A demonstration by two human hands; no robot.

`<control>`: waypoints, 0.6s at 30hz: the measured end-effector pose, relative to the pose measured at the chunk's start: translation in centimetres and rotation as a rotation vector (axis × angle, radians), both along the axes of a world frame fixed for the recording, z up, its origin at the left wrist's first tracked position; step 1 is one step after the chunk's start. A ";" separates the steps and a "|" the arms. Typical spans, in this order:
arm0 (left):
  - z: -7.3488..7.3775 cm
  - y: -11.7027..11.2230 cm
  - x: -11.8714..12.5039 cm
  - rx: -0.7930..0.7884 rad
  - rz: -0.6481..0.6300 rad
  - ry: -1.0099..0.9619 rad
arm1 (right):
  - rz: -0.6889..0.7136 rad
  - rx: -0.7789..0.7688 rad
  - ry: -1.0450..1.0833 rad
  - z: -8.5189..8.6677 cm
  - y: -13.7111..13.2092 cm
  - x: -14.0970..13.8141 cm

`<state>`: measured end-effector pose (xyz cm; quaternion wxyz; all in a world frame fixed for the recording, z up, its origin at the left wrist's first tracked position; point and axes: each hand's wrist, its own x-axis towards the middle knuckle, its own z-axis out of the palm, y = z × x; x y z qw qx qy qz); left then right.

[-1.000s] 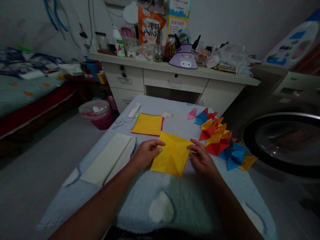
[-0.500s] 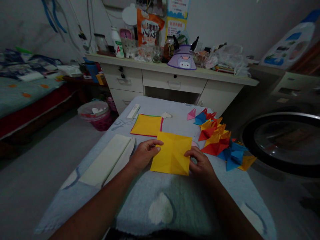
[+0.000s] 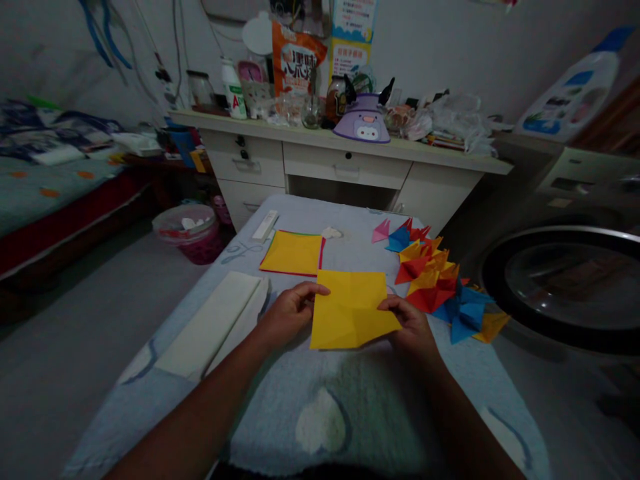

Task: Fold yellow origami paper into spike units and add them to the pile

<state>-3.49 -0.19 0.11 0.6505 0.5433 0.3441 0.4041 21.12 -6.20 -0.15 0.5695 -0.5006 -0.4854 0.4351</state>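
Note:
A creased square of yellow origami paper point(image 3: 353, 310) is held up between my two hands above the table. My left hand point(image 3: 293, 308) pinches its left edge between thumb and fingers. On the opposite side my right hand point(image 3: 407, 320) grips the right edge, and the lower right corner bends outward there. Just beyond the sheet lies a stack of coloured paper point(image 3: 293, 252), yellow on top with red and green edges showing. To the right, folded paper cranes point(image 3: 427, 273) in pink, blue, red, yellow and orange stand in a row.
A pale folded cloth or paper point(image 3: 213, 323) lies left of my hands on the cloth-covered table point(image 3: 280, 413). Farther back are a small white box point(image 3: 265, 226) and a white scrap point(image 3: 331, 233). A drawer desk point(image 3: 250, 157), a pink bin point(image 3: 193, 233) and a front-loading washer point(image 3: 565, 287) surround the table.
The yellow sheet has shifted slightly right and turned a little; its lower right corner now flares outward. Both hands keep hold, and the right hand has moved a bit rightward.

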 end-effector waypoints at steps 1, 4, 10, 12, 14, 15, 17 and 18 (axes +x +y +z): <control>-0.1 0.0 -0.1 0.052 -0.025 0.029 | -0.004 -0.009 0.006 0.0 0.0 0.0; -0.3 0.0 -0.1 0.185 -0.095 0.078 | -0.001 -0.029 0.019 -0.3 0.1 0.1; 0.4 0.0 -0.2 0.274 -0.037 0.145 | 0.013 -0.008 -0.047 -0.8 0.1 0.5; 0.6 0.0 -0.3 0.312 0.015 0.205 | 0.020 0.007 -0.076 -0.7 0.0 0.5; 0.7 -0.1 -0.3 0.333 0.044 0.245 | 0.044 0.005 -0.097 -0.5 0.0 0.4; 0.7 -0.1 -0.2 0.334 0.055 0.254 | 0.057 0.007 -0.100 -0.4 -0.1 0.4; 0.8 -0.2 -0.1 0.330 0.076 0.258 | 0.082 0.011 -0.080 -0.2 -0.1 0.3; 0.8 -0.2 -0.1 0.329 0.086 0.260 | 0.090 0.012 -0.054 -0.1 0.0 0.2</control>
